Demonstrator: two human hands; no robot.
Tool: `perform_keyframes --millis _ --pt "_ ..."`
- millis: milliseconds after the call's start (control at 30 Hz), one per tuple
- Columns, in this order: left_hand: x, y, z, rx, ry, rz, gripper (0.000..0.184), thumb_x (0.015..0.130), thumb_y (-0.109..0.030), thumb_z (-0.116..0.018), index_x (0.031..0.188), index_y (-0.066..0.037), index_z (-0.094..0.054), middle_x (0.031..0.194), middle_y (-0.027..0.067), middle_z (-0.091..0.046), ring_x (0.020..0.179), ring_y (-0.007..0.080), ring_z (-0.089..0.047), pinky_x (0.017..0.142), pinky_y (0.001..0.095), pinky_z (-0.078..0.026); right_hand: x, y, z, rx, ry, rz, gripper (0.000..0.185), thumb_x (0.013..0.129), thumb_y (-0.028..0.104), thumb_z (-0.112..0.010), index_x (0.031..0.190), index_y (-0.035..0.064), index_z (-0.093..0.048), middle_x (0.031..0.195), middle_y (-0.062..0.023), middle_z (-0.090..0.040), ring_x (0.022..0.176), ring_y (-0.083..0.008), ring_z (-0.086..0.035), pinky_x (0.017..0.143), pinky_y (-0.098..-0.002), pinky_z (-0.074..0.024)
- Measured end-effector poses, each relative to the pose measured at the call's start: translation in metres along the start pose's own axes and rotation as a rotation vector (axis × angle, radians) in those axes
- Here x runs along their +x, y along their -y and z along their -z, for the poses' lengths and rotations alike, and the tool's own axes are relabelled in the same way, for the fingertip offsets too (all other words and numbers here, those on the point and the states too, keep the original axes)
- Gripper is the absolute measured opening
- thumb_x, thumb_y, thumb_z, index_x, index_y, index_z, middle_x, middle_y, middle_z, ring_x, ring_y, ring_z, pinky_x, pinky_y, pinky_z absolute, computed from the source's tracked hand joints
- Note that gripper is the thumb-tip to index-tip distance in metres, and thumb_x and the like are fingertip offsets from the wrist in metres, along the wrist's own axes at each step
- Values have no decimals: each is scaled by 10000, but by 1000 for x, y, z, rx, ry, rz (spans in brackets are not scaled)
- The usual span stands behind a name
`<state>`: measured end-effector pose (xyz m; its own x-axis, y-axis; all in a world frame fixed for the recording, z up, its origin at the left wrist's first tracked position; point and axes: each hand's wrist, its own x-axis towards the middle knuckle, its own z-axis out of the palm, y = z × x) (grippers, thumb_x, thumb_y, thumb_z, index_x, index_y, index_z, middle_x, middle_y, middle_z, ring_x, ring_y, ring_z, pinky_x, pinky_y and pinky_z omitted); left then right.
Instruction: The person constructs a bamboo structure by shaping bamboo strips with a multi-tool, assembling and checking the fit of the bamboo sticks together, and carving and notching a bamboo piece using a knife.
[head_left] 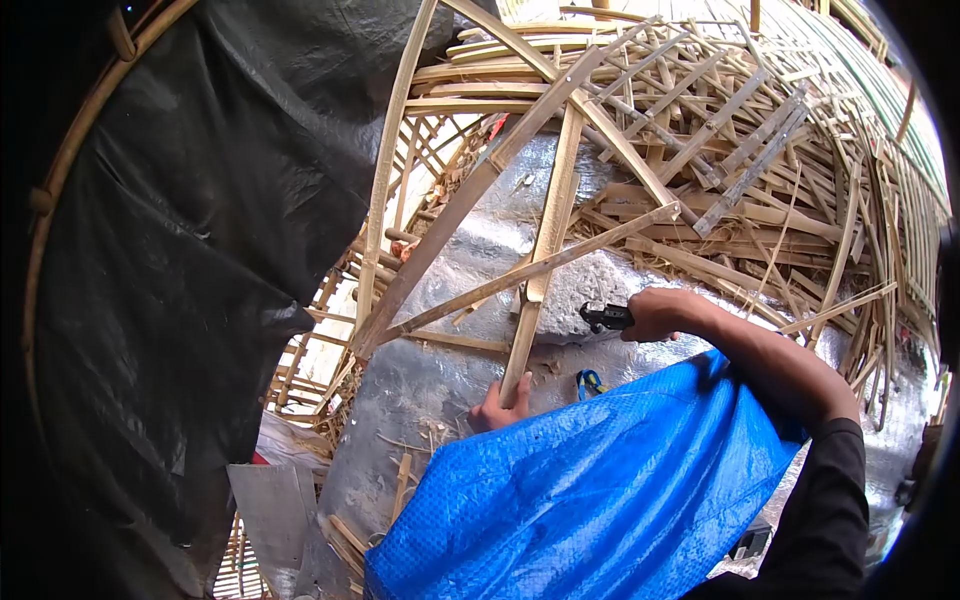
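Note:
My left hand [497, 405] is closed around the lower end of a split bamboo strip [550, 240]. This strip rises away from me and belongs to a triangular frame of crossed strips. A cross strip [600, 240] passes over it near the middle. My right hand [662, 313] grips a short black hand tool [606, 318], its head pointing left toward the strip but apart from it; its exact kind is unclear. Under the strip and the tool lies a rough pale stone block [585, 285]. A blue woven tarp [590, 480] covers my lap and partly hides my left hand.
A large pile of bamboo pieces [740, 150] fills the back right. Black plastic sheeting [200, 200] hangs at the left. A small blue and yellow item [590, 382] lies by the tarp. A grey board [270, 515] stands at lower left, and shiny sheeting [400, 400] covers the floor.

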<state>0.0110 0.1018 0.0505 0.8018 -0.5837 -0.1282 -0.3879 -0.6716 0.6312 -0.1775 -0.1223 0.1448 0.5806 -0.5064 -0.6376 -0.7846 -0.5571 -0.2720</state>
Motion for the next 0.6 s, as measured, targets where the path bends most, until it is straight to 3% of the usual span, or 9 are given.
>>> perform_keyframes --millis 33,100,133,200,367,467,600 --pt "0 -3 1 60 9 40 515 751 -640 -724 904 -148 -715 721 108 -666 856 314 -594 783 462 -490 -1 1 2 1 -7 1 487 865 424 -614 727 -40 -673 621 -145 -645 601 -261 -676 589 -394 -539" --pt "-3 -5 1 123 12 81 529 748 -650 -719 904 -145 -713 729 112 -669 885 316 -597 787 465 -490 -6 5 5 22 27 -4 384 837 296 -578 745 -69 -652 654 -147 -656 571 -252 -661 536 -374 -547" --pt "-6 -5 0 156 -159 -92 475 777 -592 -726 805 -120 -678 639 144 -641 712 350 -620 651 480 -484 -5 6 5 23 23 0 384 837 296 -578 745 -69 -652 654 -147 -656 571 -252 -661 536 -374 -547" --pt "-4 2 -2 186 -336 -271 459 806 -535 -734 706 -96 -643 549 177 -613 540 385 -644 515 494 -477 -6 5 6 8 49 2 390 840 304 -576 739 -65 -649 656 -144 -657 574 -248 -661 541 -372 -552" --pt "2 -2 17 40 -205 -289 460 823 -521 -719 689 -92 -622 567 218 -598 546 410 -630 507 510 -455 -5 4 7 22 67 -8 395 844 316 -580 739 -59 -648 651 -137 -652 566 -239 -652 540 -362 -550" --pt "6 2 16 179 -139 -266 487 816 -537 -718 683 -78 -620 605 221 -620 572 414 -640 530 509 -469 -4 4 6 41 71 -30 401 845 329 -588 739 -52 -648 648 -130 -649 559 -231 -645 536 -359 -544" --pt "4 -6 16 118 -48 -197 521 801 -568 -720 690 -66 -636 626 220 -635 614 411 -656 562 507 -488 -6 3 7 37 66 -17 415 868 349 -596 755 -46 -654 651 -125 -647 558 -224 -639 535 -353 -545"
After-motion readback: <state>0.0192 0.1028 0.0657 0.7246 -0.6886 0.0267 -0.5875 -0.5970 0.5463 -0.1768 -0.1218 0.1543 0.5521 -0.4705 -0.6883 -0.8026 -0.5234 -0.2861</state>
